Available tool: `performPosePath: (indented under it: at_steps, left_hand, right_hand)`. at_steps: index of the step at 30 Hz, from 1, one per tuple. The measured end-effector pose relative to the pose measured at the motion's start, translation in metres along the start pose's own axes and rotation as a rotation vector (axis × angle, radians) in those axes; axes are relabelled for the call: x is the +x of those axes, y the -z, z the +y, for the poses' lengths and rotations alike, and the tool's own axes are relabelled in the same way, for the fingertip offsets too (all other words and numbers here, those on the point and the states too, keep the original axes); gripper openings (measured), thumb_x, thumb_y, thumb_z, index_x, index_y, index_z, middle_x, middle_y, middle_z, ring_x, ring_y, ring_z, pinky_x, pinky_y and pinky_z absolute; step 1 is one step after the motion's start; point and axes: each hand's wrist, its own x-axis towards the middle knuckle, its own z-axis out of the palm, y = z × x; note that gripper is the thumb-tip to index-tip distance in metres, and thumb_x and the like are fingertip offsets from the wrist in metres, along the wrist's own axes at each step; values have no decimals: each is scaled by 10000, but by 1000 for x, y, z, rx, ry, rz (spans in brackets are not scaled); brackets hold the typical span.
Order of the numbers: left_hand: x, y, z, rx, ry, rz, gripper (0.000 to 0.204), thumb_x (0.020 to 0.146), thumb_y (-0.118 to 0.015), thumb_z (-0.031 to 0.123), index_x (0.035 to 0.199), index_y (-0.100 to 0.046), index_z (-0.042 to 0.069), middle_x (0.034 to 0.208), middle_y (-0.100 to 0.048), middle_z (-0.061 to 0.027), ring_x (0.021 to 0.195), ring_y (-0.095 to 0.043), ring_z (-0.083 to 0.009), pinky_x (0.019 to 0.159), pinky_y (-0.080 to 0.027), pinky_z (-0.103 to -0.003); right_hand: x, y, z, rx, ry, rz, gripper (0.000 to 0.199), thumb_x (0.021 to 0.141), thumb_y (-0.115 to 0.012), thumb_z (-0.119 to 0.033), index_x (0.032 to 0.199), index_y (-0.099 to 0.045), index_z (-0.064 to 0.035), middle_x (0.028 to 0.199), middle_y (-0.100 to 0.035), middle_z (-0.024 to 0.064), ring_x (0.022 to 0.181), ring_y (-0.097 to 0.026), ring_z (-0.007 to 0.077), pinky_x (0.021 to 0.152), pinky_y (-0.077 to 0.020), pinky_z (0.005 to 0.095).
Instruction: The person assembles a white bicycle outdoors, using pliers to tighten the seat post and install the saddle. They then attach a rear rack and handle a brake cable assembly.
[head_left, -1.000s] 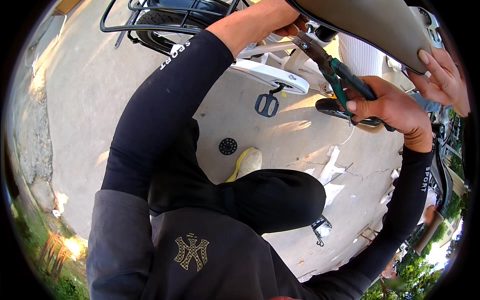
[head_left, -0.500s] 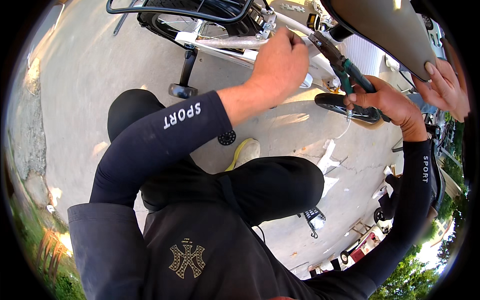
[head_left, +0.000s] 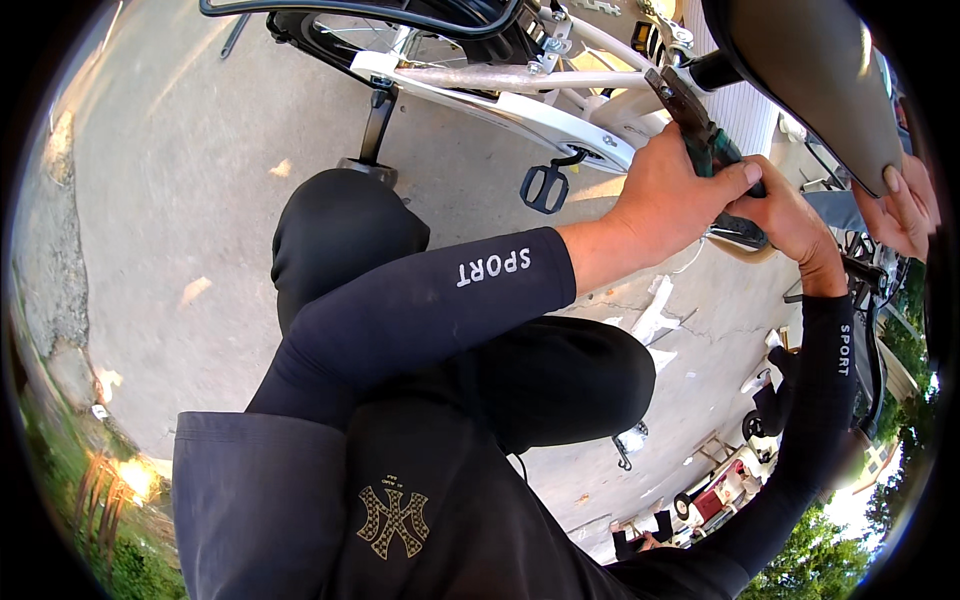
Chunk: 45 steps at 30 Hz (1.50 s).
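A pair of pliers with dark jaws and green-and-black handles points up and left, its jaws against the white bicycle frame just below the saddle. My left hand is wrapped around one handle. Around the lower handle ends my right hand is closed, its thumb side touching my left hand. What the jaw tips bite on is too small to make out. Above them is the brown saddle on its black post.
Another person's hand holds the saddle's nose at the right. A black pedal juts out near my left forearm. The rear rack and kickstand are at the upper left. White scraps lie on the concrete.
My left hand has left the frame tube and moved right, onto the pliers' handle. My right hand keeps its grip. A pedal shows where my left arm covered the view.
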Motion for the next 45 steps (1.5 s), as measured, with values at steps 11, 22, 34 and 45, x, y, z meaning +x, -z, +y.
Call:
performPosePath:
  at_steps: [11, 22, 34, 45]
  left_hand:
    - [-5, 27, 30, 645, -39, 88, 525, 839, -765, 464, 926, -639, -38, 769, -694, -173, 733, -709, -323, 702, -559, -398]
    - [-9, 45, 54, 1046, 39, -189, 509, 858, -721, 465, 996, -690, -24, 804, -713, -185, 789, -726, -347, 739, -570, -400]
    - [-12, 43, 133, 775, -313, -5, 281, 992, -537, 162, 1052, -683, -71, 780, -743, -119, 731, -744, -218, 689, -592, -322]
    - [-2, 71, 170, 398, -273, 154, 210, 981, -506, 46, 1151, -612, -19, 934, -685, -93, 797, -654, -141, 651, -532, -269]
  right_hand:
    - [42, -51, 54, 304, 124, 50, 454, 836, -784, -147, 1221, -591, -1, 1085, -664, 102, 1019, -600, 169, 948, -470, 308]
    - [27, -59, 33, 438, 88, -133, 508, 862, -723, -157, 1324, -592, 11, 1148, -687, 93, 1050, -642, 197, 988, -463, 318]
    - [5, -381, 176, 411, -318, -35, 468, 924, -718, -366, 1166, -672, 31, 974, -722, 186, 945, -689, 307, 903, -505, 372]
    - [20, -181, 79, 817, 361, 673, 421, 1046, -602, -250, 1307, -579, 79, 1114, -701, 135, 1045, -667, 188, 948, -500, 309]
